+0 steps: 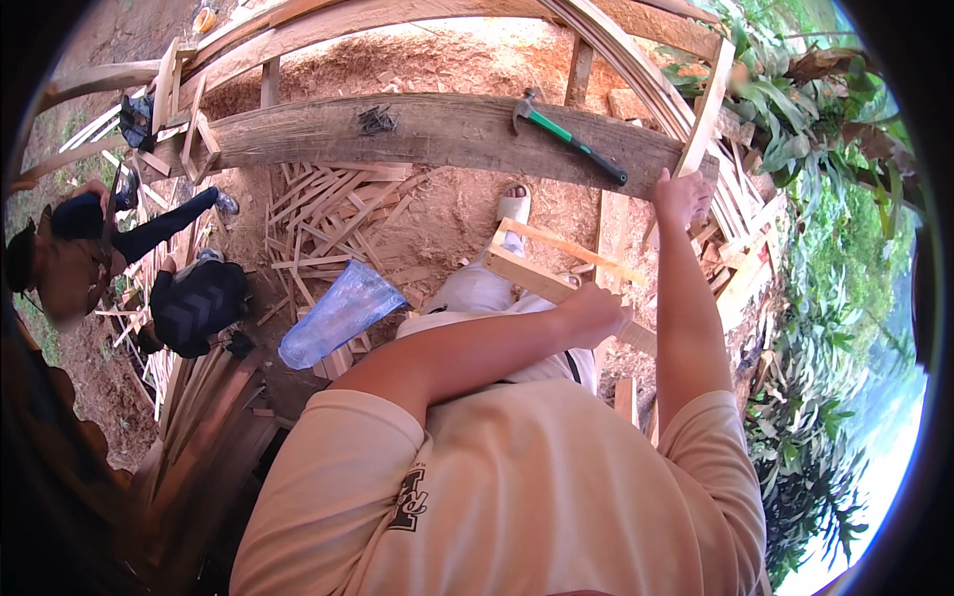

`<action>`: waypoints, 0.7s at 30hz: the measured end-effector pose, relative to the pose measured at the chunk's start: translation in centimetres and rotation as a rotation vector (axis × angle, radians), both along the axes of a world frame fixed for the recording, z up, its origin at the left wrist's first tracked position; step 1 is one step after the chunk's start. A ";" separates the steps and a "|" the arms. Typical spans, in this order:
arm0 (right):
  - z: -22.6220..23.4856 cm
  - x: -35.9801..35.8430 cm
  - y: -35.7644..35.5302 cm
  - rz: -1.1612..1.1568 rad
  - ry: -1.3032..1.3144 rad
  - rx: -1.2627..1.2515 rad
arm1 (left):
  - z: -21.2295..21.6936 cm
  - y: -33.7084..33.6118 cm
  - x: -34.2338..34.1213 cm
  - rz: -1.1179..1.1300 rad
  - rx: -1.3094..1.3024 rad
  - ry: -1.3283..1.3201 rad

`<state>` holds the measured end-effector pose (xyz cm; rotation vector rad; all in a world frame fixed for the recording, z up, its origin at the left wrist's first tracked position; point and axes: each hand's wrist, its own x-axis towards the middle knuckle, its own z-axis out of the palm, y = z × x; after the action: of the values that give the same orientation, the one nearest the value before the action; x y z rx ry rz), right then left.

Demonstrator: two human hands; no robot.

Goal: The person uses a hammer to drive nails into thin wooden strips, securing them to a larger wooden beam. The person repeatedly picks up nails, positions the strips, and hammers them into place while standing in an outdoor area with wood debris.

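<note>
My left arm reaches across my body to the right, and my left hand [593,314] is closed round a pale board of a small wooden frame [532,275]. The frame lies over my lap, with a thinner strip joined to the board by a short end piece. Farther out, my right hand [684,199] is closed on a pale wooden slat [708,107] at the right end of a long weathered plank [447,129]. On the plank rest a claw hammer [571,139] with a green and black handle, and a small pile of dark nails [378,120].
A heap of cut wood strips [333,214] lies beyond a blue translucent plastic bag [340,313] at left. Two people [199,298] are at the left. More long strips [646,50] stretch behind the plank. Green plants [815,397] edge the right side.
</note>
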<state>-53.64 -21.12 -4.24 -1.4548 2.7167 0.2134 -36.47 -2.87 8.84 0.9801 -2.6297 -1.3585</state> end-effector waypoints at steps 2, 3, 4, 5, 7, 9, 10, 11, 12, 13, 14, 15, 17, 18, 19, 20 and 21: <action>-0.4 -2.1 -0.5 -0.119 -0.196 0.094 | -0.1 0.4 1.0 0.018 -0.003 0.022; -0.5 -2.1 -0.2 -0.110 -0.206 0.100 | 0.0 0.5 1.7 0.026 -0.009 0.030; -0.2 -1.8 -0.4 -0.102 -0.214 0.098 | 0.1 0.4 2.2 0.012 0.017 0.006; 0.0 -1.6 -0.4 -0.094 -0.223 0.095 | 0.2 0.3 2.8 -0.001 0.043 -0.020; -2.4 -3.1 0.0 -0.016 -0.283 -0.012 | 0.8 0.0 3.8 -0.016 0.068 -0.052; -4.7 -5.3 0.0 -0.039 -0.336 -0.038 | 1.6 -0.5 4.7 -0.021 0.064 -0.056; -5.1 -6.6 -0.8 -0.101 -0.362 -0.019 | 1.5 -0.7 5.2 -0.018 0.003 -0.059; -4.1 -7.7 -1.2 -0.153 -0.389 0.005 | 1.2 -0.6 5.6 -0.004 -0.053 -0.061; -2.9 -9.0 -1.6 -0.165 -0.543 0.007 | 1.0 -0.3 6.2 0.004 -0.108 -0.058; -0.3 -10.1 -2.0 -0.173 -0.690 0.001 | 0.9 -0.2 6.6 0.051 -0.148 -0.102; 1.1 -13.5 -2.0 -0.138 -0.728 -0.036 | 1.2 -0.5 6.7 0.076 -0.193 -0.122; 2.7 -17.0 -1.4 -0.104 -0.755 -0.076 | 1.6 -1.0 7.0 0.089 -0.187 -0.115; 8.9 -19.9 0.4 -0.177 -0.843 -0.017 | 3.9 -1.2 7.6 0.144 -0.144 -0.151; 12.4 -21.3 2.5 -0.151 -0.992 -0.056 | 5.4 -1.3 7.9 0.166 -0.112 -0.175; 16.9 -22.0 5.2 -0.102 -1.150 -0.093 | 6.4 -1.0 8.5 0.204 -0.130 -0.138; 20.9 -23.6 8.6 -0.091 -1.229 -0.163 | 7.2 -0.8 8.9 0.234 -0.144 -0.094; 24.7 -25.1 12.3 -0.071 -1.314 -0.231 | 8.5 -0.7 9.1 0.219 -0.134 -0.110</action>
<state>-78.74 -8.79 20.44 -0.9290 1.6803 -0.7890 -27.34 -3.59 17.33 1.3106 -2.5543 -1.0961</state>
